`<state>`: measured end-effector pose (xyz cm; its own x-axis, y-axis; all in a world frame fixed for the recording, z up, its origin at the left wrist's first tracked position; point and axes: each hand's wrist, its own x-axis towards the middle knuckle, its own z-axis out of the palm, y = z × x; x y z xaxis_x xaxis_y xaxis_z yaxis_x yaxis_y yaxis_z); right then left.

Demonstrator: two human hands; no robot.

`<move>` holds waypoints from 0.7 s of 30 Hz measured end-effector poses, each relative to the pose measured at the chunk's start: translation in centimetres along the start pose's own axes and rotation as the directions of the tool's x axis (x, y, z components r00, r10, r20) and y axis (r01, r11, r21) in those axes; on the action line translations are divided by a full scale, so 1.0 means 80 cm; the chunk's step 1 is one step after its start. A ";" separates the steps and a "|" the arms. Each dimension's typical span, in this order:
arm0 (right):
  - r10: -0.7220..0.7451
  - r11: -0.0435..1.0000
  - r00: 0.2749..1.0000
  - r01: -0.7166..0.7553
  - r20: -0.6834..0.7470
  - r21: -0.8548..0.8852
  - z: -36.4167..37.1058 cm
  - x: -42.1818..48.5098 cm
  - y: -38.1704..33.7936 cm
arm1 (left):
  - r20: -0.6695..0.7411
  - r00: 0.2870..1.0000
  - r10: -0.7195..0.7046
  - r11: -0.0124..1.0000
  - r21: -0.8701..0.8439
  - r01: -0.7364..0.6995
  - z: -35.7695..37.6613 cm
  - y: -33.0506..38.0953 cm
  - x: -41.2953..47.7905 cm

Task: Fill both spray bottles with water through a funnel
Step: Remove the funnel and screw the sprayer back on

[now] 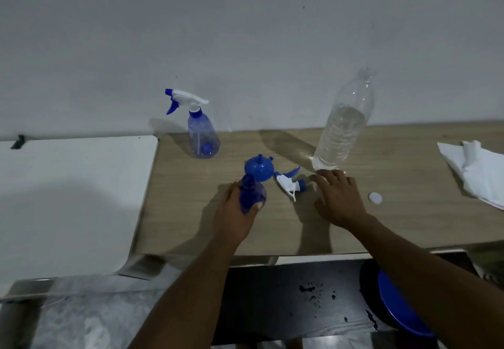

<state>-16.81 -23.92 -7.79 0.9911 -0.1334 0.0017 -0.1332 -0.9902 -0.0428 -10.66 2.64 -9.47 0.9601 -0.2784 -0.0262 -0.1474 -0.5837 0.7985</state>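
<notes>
My left hand (235, 213) grips an open blue spray bottle (251, 193) standing on the wooden table (191, 212). Its white and blue spray head (289, 183) lies on the table just to the right. A blue funnel (259, 167) rests upside down behind the bottle. My right hand (338, 197) hovers flat with spread fingers right of the spray head, holding nothing. A second spray bottle (203, 133) with its trigger head on stands at the back left. A clear water bottle (343, 127), uncapped and partly full, stands behind my right hand.
A white bottle cap (375, 198) lies right of my right hand. A crumpled white cloth (476, 170) sits at the table's right end. A white board (68, 198) adjoins the table on the left. A blue round object (401, 307) lies below the table's front edge.
</notes>
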 end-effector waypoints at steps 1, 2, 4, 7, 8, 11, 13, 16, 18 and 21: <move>-0.036 0.999 0.999 0.036 0.000 0.005 -0.002 0.005 -0.009 | 0.000 1.000 0.003 1.000 -0.005 -0.003 0.003 0.001 -0.001; -0.045 0.999 0.999 0.045 0.004 0.024 -0.002 0.012 -0.020 | 0.004 1.000 0.003 1.000 -0.010 -0.003 0.006 0.001 -0.001; -0.026 0.999 0.998 0.025 0.050 0.027 0.004 0.025 -0.040 | 0.015 1.000 -0.006 1.000 -0.025 0.007 0.010 0.002 -0.005; 0.036 0.999 0.983 -0.038 0.182 0.004 0.019 0.041 -0.057 | 0.031 0.999 -0.017 0.999 -0.038 0.018 0.013 -0.001 -0.011; 0.058 0.998 0.979 -0.064 0.196 0.025 0.022 0.044 -0.060 | 0.029 0.999 -0.015 1.000 -0.025 0.015 0.013 -0.002 -0.013; 0.015 0.992 0.989 -0.033 0.147 0.123 0.023 0.045 -0.060 | 0.031 0.999 -0.018 1.000 -0.005 0.018 0.009 -0.001 -0.019; 0.005 0.945 0.996 -0.033 0.088 0.325 0.009 0.041 -0.059 | 0.042 0.999 -0.027 1.000 0.000 0.027 0.005 0.001 -0.022; 0.154 0.682 0.987 -0.137 0.042 0.718 -0.037 0.042 -0.067 | 0.056 0.997 -0.044 0.998 -0.030 0.046 0.003 0.003 -0.024; 0.251 0.411 0.965 -0.180 0.079 0.894 -0.077 0.051 -0.079 | 0.059 0.996 -0.062 0.997 -0.042 0.064 0.003 0.004 -0.024; 0.178 0.103 0.980 -0.105 0.086 0.989 -0.135 0.061 -0.103 | 0.062 0.996 -0.068 0.998 -0.015 0.069 0.001 0.004 -0.023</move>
<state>-10.97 -16.89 3.38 0.9484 -0.3035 -0.0919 -0.1109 -0.0458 -0.9928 -12.47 2.90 -9.20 0.9514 -0.2848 -0.1172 -0.0775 -0.5896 0.8040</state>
